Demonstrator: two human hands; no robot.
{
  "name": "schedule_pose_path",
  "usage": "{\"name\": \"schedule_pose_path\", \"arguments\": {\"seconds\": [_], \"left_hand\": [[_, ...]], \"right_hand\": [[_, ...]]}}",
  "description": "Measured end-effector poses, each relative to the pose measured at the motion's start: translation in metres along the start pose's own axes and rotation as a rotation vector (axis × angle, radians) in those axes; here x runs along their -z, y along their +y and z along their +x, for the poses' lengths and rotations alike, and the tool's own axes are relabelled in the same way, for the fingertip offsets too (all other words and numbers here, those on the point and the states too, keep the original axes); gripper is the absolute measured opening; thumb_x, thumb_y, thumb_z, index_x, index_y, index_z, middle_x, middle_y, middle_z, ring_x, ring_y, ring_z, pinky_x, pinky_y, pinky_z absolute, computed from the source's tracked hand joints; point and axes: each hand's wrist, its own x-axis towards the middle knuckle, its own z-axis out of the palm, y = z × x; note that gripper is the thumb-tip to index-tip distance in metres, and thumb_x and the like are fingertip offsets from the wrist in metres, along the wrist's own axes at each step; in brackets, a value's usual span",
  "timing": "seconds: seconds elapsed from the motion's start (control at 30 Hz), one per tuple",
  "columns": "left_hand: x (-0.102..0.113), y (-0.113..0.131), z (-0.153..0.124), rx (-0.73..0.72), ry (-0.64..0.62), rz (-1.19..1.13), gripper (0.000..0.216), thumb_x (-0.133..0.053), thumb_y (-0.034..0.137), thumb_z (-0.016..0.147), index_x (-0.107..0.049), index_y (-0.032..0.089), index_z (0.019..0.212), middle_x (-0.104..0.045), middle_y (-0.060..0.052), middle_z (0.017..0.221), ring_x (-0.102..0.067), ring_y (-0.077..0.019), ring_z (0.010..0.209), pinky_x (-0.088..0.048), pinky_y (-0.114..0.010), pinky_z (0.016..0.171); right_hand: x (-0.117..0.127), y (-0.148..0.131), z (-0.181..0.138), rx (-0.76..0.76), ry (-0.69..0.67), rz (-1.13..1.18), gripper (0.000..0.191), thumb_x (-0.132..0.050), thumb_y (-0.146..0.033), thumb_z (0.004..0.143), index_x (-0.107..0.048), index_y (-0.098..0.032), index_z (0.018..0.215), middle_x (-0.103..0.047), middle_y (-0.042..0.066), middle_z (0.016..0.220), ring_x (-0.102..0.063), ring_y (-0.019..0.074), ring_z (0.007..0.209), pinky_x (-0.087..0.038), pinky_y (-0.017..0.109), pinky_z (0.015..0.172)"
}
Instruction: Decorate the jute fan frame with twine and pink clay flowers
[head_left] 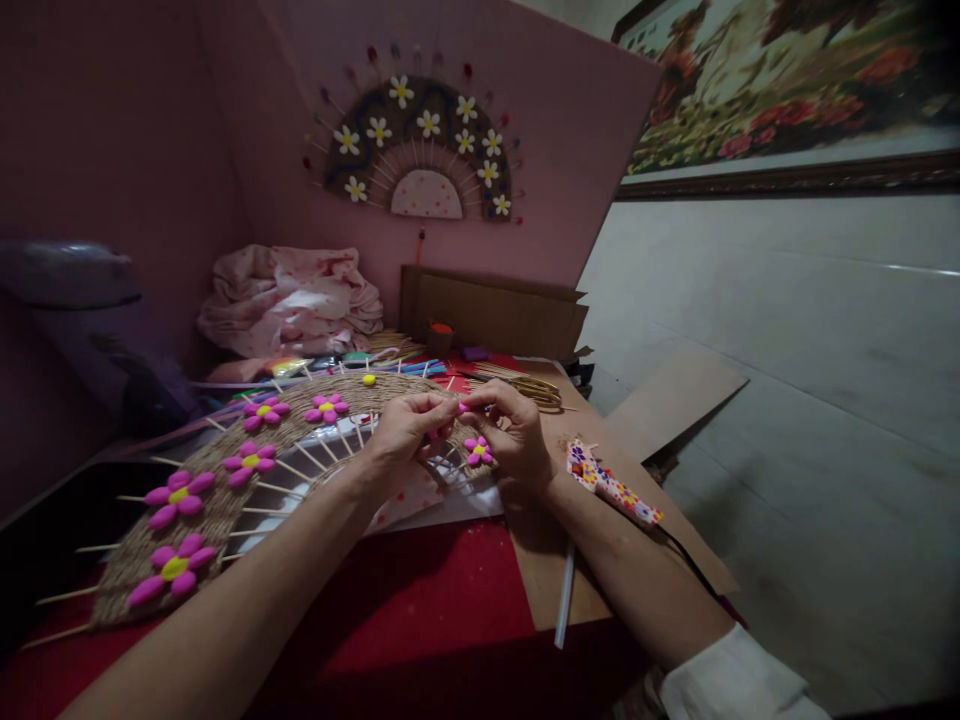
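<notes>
My left hand (409,430) and my right hand (514,435) meet above the right part of a twine-wrapped fan (289,445) on wooden sticks. Between their closed fingertips is a small piece of pink clay (463,407). More pink shows beneath my left fingers; I cannot tell whether it is held or lies on the fan. Pink clay flowers with yellow centres sit along the fan, such as a large flower (174,568) at its left end and a small flower (478,451) beside my right hand. A lone yellow dot (368,380) lies on the top of the arc.
A red cloth (420,610) covers the table front. Cardboard (551,580), a glue stick (565,595) and a flower-patterned glue gun (611,485) lie right. Gold-handled scissors (540,392) rest behind my right hand. A crumpled pink cloth (292,300) and a finished fan (420,145) are behind.
</notes>
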Motion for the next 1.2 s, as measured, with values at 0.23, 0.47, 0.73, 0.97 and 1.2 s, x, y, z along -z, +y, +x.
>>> {"name": "schedule_pose_path", "arguments": {"seconds": [0.23, 0.47, 0.73, 0.97, 1.2], "left_hand": [[0.0002, -0.0023, 0.0007, 0.011, -0.042, -0.045, 0.035, -0.076, 0.041, 0.062, -0.056, 0.012, 0.060, -0.051, 0.002, 0.049, -0.033, -0.0018, 0.034, -0.018, -0.015, 0.033], [-0.0014, -0.0031, 0.0007, 0.016, -0.016, -0.042, 0.037, -0.074, 0.046, 0.064, -0.058, 0.012, 0.065, -0.051, 0.002, 0.049, -0.034, -0.0023, 0.035, -0.018, -0.014, 0.033], [-0.0001, -0.0014, 0.0016, -0.004, -0.021, -0.017, 0.034, -0.078, 0.040, 0.059, -0.058, 0.013, 0.063, -0.051, 0.002, 0.047, -0.034, -0.0026, 0.035, -0.020, -0.015, 0.033], [0.0003, -0.0015, 0.0001, -0.006, -0.021, -0.002, 0.031, -0.079, 0.036, 0.060, -0.060, 0.012, 0.063, -0.051, 0.002, 0.048, -0.034, -0.0020, 0.036, -0.020, -0.015, 0.034], [0.0004, -0.0003, -0.0009, 0.003, -0.033, -0.022, 0.033, -0.075, 0.040, 0.064, -0.058, 0.012, 0.062, -0.052, 0.002, 0.051, -0.035, -0.0020, 0.036, -0.018, -0.015, 0.034]], "right_hand": [[-0.0013, 0.0008, -0.0004, -0.015, 0.024, 0.032, 0.001, -0.063, -0.018, 0.079, -0.062, -0.018, 0.080, -0.058, 0.000, 0.074, -0.053, 0.0112, 0.068, -0.039, 0.024, 0.056], [-0.0017, -0.0003, -0.0009, -0.032, 0.024, 0.033, 0.001, -0.063, -0.019, 0.079, -0.062, -0.019, 0.079, -0.058, 0.001, 0.075, -0.053, 0.0113, 0.068, -0.040, 0.024, 0.056], [0.0001, -0.0004, 0.0003, -0.016, -0.004, -0.017, 0.005, -0.062, -0.022, 0.081, -0.062, -0.018, 0.085, -0.059, 0.001, 0.077, -0.054, 0.0113, 0.068, -0.041, 0.024, 0.056], [0.0000, 0.0014, -0.0004, -0.008, 0.007, -0.035, 0.007, -0.063, -0.021, 0.080, -0.062, -0.019, 0.087, -0.060, 0.001, 0.079, -0.054, 0.0112, 0.069, -0.041, 0.024, 0.057], [0.0008, -0.0002, 0.0003, -0.008, 0.013, -0.022, 0.003, -0.062, -0.022, 0.081, -0.063, -0.020, 0.084, -0.060, 0.001, 0.078, -0.055, 0.0119, 0.070, -0.042, 0.024, 0.058]]}}
